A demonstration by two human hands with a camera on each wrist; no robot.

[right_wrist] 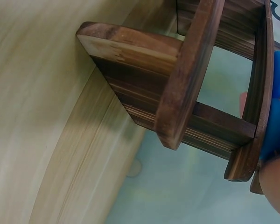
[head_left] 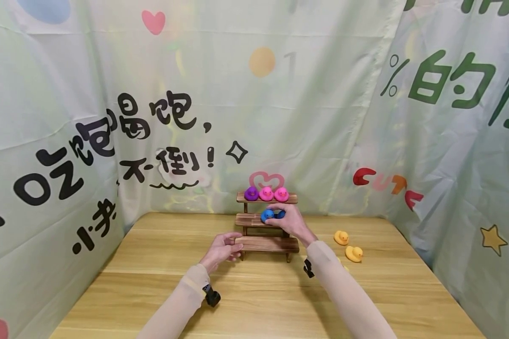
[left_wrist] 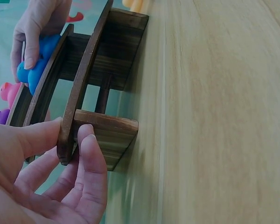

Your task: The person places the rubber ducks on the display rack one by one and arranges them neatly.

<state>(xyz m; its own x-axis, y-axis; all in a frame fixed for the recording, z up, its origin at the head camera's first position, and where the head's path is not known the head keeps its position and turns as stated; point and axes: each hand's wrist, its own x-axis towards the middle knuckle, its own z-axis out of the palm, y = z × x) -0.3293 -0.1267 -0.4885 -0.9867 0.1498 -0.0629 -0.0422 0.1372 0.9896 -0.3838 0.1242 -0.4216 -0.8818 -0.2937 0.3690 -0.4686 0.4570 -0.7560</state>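
A three-tier wooden display stand [head_left: 267,244] stands on the table. My left hand [head_left: 221,250] holds the left end of its lowest shelf, thumb against the board and fingers curled beside the leg, as the left wrist view shows. My right hand [head_left: 294,221] pinches a blue rubber duck [head_left: 267,216] at the middle shelf. More blue [left_wrist: 49,44] shows right beside that duck, apparently a second one, partly covered by my fingers. On the top shelf sit a purple duck [head_left: 251,193] and two pink ducks, one in the middle [head_left: 266,193] and one at the right [head_left: 282,194].
Two yellow ducks lie on the table right of the stand, one farther back [head_left: 341,238] and one nearer [head_left: 354,254]. A sliver of yellow shows beside my right sleeve [head_left: 339,278]. Printed cloth [head_left: 195,70] hangs behind the wooden table [head_left: 161,263] and at both sides.
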